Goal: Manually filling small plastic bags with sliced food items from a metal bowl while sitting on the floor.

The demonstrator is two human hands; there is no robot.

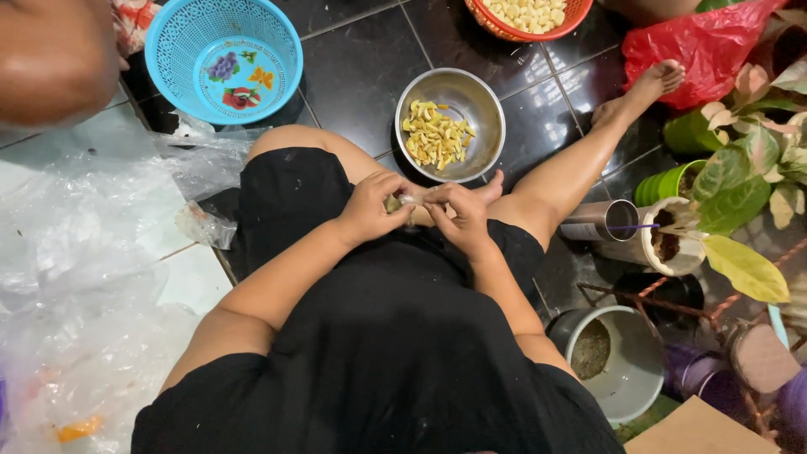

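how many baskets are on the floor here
2. A blue basket sits at the upper left, holding no pieces. An orange basket of pale pieces is cut off by the top edge. Others may lie outside the view.

The light is even and fairly bright, falling from above, with only soft shadows. The dark floor tiles (370, 59) are glossy and carry pale smears of reflected light. Glare whitens the crumpled clear plastic sheet (76, 252) at the left, washing out its folds. The steel bowl (483, 105) shines along its rim. The centre is sharp; the top left corner is blurred, perhaps by something close to the lens. The edges bend slightly outward.
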